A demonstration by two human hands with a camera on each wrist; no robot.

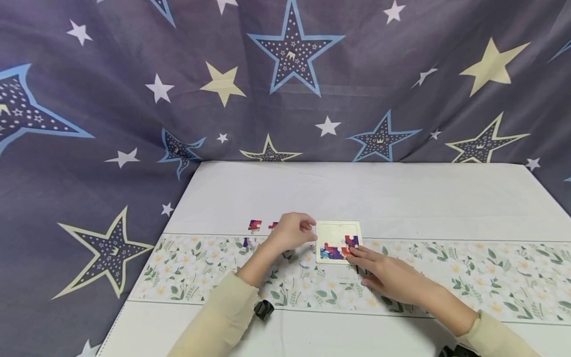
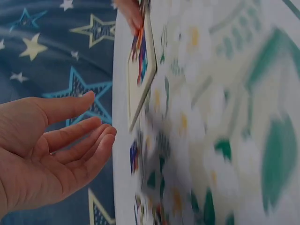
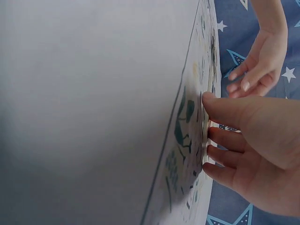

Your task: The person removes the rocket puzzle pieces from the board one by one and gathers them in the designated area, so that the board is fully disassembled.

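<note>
A small square puzzle board (image 1: pixel 330 232) with a pale frame lies on the floral strip of the table. Several joined jigsaw pieces (image 1: pixel 332 253) in purple, red and blue fill its near edge and near right corner. My right hand (image 1: pixel 394 276) rests at the board's near right corner, fingertips over the pieces there. In the right wrist view, its extended fingers (image 3: pixel 225 154) meet the board's edge. Just left of the board hovers my left hand (image 1: pixel 291 232), its fingers loosely bent. The left wrist view shows nothing between that hand's thumb and fingers (image 2: pixel 79 138).
Loose jigsaw pieces lie left of the board, one red and purple piece (image 1: pixel 255 225) farthest out and another (image 1: pixel 246 242) nearer. My left forearm partly covers that area. A star-patterned curtain (image 1: pixel 294 124) hangs behind the white table (image 1: pixel 401 198).
</note>
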